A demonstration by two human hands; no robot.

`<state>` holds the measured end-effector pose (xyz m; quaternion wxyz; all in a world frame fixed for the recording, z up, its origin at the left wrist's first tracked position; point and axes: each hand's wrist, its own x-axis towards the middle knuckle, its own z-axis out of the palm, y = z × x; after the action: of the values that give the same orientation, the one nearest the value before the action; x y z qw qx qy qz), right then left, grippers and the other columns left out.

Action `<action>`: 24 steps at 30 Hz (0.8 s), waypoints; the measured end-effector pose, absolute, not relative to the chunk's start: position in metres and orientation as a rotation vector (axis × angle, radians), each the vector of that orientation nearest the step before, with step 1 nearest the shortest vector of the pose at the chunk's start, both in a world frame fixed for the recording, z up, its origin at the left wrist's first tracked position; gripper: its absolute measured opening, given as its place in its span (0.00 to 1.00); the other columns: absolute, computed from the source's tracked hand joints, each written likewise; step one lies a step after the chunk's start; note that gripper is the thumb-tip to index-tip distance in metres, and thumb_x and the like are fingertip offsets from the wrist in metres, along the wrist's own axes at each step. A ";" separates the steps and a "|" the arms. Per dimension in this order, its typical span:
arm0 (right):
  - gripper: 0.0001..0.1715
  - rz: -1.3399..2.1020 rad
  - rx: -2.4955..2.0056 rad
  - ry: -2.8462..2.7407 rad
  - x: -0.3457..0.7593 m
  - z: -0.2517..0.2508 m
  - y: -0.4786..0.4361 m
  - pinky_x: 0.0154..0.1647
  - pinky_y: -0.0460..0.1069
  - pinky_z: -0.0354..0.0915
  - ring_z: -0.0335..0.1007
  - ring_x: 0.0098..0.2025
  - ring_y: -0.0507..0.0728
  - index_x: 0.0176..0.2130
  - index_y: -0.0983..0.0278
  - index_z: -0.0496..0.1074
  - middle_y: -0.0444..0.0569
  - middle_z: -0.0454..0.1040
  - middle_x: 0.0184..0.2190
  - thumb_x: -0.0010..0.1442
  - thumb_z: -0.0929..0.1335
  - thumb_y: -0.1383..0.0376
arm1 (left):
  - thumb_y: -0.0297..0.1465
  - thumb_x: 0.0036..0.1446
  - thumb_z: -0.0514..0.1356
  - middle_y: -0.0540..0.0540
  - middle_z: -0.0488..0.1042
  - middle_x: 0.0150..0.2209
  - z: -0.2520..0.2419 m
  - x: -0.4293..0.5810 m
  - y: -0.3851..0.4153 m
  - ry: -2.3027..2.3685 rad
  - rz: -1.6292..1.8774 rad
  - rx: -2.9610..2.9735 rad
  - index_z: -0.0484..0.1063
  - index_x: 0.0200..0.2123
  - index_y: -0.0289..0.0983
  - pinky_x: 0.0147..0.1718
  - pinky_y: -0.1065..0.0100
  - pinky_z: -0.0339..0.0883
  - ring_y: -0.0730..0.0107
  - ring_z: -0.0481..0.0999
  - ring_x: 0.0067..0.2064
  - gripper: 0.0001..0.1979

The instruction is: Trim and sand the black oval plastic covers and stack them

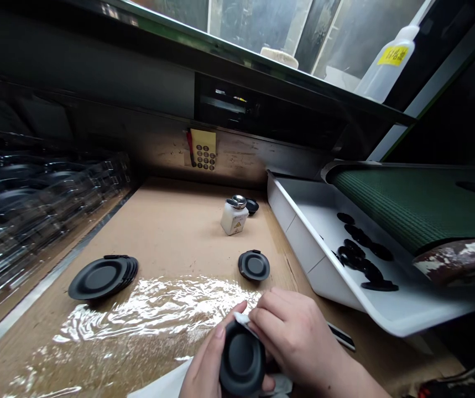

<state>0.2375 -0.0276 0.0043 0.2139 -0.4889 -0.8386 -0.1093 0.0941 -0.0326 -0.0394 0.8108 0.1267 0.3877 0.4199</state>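
Observation:
My left hand (208,359) grips a round black rubber-like disc (242,359) on edge, its rim against my palm and fingers. My right hand (291,334) pinches a white wipe (242,318) against the disc's upper rim. A sheet of clear plastic film (137,315) lies on the brown board just beyond my hands. On the board, a stack of black discs (102,278) sits to the left, and a single black disc (254,265) lies ahead of my hands. Behind it stands a white dispenser bottle with a silver pump top (234,219), with another black disc (252,206) partly hidden behind it.
A white tray (303,243) to the right holds several black discs (361,260). Above it runs a green belt (411,204). Stacked clear trays (42,204) fill the left. A wash bottle (389,63) stands on a shelf overhead.

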 end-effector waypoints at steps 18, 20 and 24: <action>0.08 -0.594 -2.148 -1.998 0.289 -0.024 0.060 0.28 0.45 0.60 0.64 0.29 0.50 0.29 0.67 0.67 0.43 0.67 0.27 0.60 0.63 0.68 | 0.33 0.56 0.51 0.34 0.78 0.40 -0.019 0.092 -0.030 0.678 0.847 0.210 0.69 0.43 0.32 0.32 0.57 0.69 0.50 0.76 0.39 0.15; 0.07 -0.544 -2.138 -1.996 0.291 -0.022 0.057 0.31 0.48 0.62 0.65 0.33 0.53 0.31 0.67 0.68 0.46 0.69 0.29 0.60 0.62 0.69 | 0.33 0.57 0.50 0.33 0.77 0.40 -0.020 0.092 -0.030 0.650 0.848 0.194 0.70 0.43 0.33 0.33 0.58 0.68 0.51 0.76 0.40 0.15; 0.11 -0.460 -1.980 -2.037 0.284 -0.004 0.019 0.42 0.51 0.62 0.63 0.44 0.57 0.39 0.64 0.69 0.52 0.69 0.41 0.61 0.59 0.69 | 0.34 0.57 0.49 0.32 0.77 0.41 -0.026 0.091 -0.028 0.592 0.856 0.159 0.71 0.43 0.34 0.33 0.59 0.67 0.53 0.76 0.39 0.16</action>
<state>0.2840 0.0190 -0.0045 0.1316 -0.6822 -0.7016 -0.1585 0.0913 -0.0284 -0.0257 0.8647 0.0757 0.2824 0.4083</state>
